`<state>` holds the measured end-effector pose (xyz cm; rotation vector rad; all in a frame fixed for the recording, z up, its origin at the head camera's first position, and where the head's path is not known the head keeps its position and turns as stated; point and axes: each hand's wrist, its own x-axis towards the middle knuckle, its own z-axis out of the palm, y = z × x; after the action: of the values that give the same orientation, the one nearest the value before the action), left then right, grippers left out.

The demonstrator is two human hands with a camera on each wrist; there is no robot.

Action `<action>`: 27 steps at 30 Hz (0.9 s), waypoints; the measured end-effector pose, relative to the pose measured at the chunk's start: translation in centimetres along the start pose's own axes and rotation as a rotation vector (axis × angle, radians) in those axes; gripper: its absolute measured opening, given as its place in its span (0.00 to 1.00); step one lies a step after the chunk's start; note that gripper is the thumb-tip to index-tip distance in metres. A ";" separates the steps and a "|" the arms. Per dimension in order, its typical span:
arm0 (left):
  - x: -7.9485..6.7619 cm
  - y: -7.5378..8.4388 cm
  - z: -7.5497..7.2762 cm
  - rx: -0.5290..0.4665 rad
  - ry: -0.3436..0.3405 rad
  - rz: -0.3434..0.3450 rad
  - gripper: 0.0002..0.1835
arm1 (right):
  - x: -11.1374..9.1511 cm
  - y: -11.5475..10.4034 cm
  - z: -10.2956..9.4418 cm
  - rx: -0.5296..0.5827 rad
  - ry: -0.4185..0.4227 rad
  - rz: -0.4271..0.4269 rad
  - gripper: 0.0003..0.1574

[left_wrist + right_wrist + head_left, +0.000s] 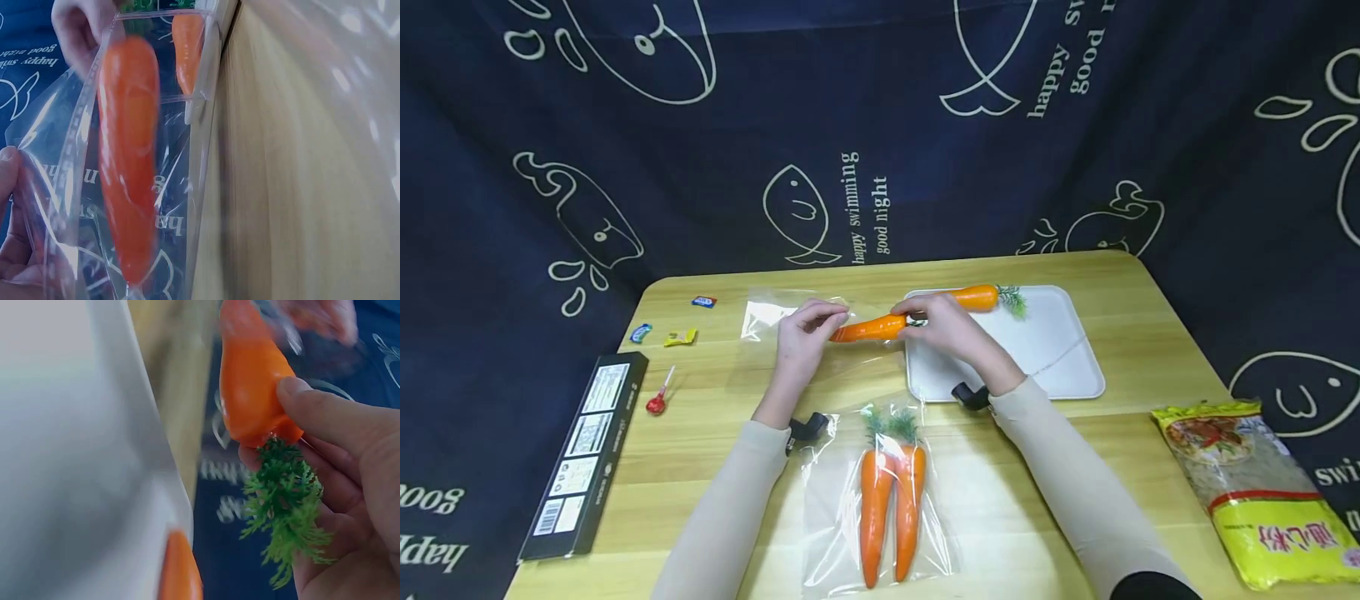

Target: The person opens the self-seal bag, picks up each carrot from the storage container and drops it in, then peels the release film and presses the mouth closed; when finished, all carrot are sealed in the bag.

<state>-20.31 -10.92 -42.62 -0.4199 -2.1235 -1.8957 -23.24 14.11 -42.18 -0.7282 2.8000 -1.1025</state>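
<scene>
My right hand [943, 323] pinches an orange carrot [253, 387] by its thick end, with the green leafy top [281, 494] hanging by the palm. The carrot's tip points left, inside a clear plastic bag [75, 162]. At the bag's edge, my left hand [805, 333] pinches the film between thumb and fingers. Another carrot [976, 297] lies on the white tray [1037, 358] just right of my right hand. Closer to me, a second clear bag [831, 517] holds two carrots [874, 508] with green tops.
At the left lie a long black box [583, 458], a red lollipop [657, 403] and small wrapped candies [681, 337]. A yellow food packet [1262, 500] lies at the right edge of the wooden table [700, 467]. Behind hangs a dark blue cloth [925, 150].
</scene>
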 end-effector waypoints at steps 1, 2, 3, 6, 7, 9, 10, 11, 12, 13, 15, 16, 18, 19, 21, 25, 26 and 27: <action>0.0 0.1 0.1 -0.004 -0.003 0.003 0.08 | 0.5 -0.2 0.6 0.010 -0.019 0.007 0.20; 0.0 0.2 0.2 -0.005 -0.006 0.002 0.08 | 1.0 -0.3 1.3 0.014 -0.035 0.013 0.20; -0.1 0.3 0.3 0.002 -0.008 -0.001 0.08 | 1.5 -0.3 1.9 0.021 -0.048 0.018 0.19; -0.1 0.3 0.4 0.005 -0.012 -0.011 0.08 | 2.3 -0.5 3.4 0.035 -0.069 0.008 0.19; -0.1 0.2 0.4 0.001 -0.012 -0.016 0.08 | 2.5 -0.5 3.8 0.034 -0.074 0.002 0.19; -0.1 0.1 0.4 -0.006 -0.015 -0.028 0.07 | 2.7 -0.5 4.3 0.031 -0.088 -0.008 0.19; -0.1 0.1 0.4 -0.013 -0.016 -0.034 0.07 | 2.8 -0.4 4.6 0.027 -0.098 -0.010 0.20; -0.2 0.1 0.4 -0.015 -0.018 -0.039 0.07 | 2.9 -0.4 4.8 0.017 -0.107 -0.013 0.20; -0.2 0.1 0.4 -0.018 -0.021 -0.043 0.07 | 2.9 -0.3 4.9 0.013 -0.119 -0.013 0.21; -0.2 0.0 0.4 -0.020 -0.024 -0.049 0.07 | 3.0 -0.2 5.1 0.007 -0.129 -0.014 0.22; -0.3 0.0 0.4 -0.016 -0.026 -0.058 0.07 | 2.9 -0.3 5.0 -0.004 -0.146 -0.010 0.24; -0.3 0.0 0.4 -0.011 -0.025 -0.064 0.07 | 2.8 -0.3 4.8 -0.001 -0.150 -0.006 0.25; -0.3 -0.1 0.3 0.000 -0.020 -0.070 0.07 | 2.3 -0.5 3.8 0.014 -0.147 0.004 0.25; -0.3 -0.2 0.3 0.005 -0.016 -0.074 0.07 | 1.9 -0.5 3.1 0.024 -0.133 0.007 0.25; -0.3 -0.2 0.3 0.020 -0.009 -0.079 0.07 | 1.0 -0.1 1.1 0.060 -0.084 0.029 0.25; -0.3 -0.4 0.2 0.023 -0.005 -0.082 0.08 | -1.2 2.7 -3.8 0.148 0.098 0.117 0.25; -0.2 -0.5 0.2 0.024 -0.006 -0.084 0.08 | -1.7 3.7 -5.0 0.170 0.139 0.157 0.25; -0.2 -0.5 0.2 0.019 -0.008 -0.084 0.08 | -2.1 4.8 -6.0 0.184 0.176 0.191 0.27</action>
<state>-20.28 -10.83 -43.19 -0.3399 -2.1951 -1.9193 -24.53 21.90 -41.06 -0.3545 2.7811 -1.4238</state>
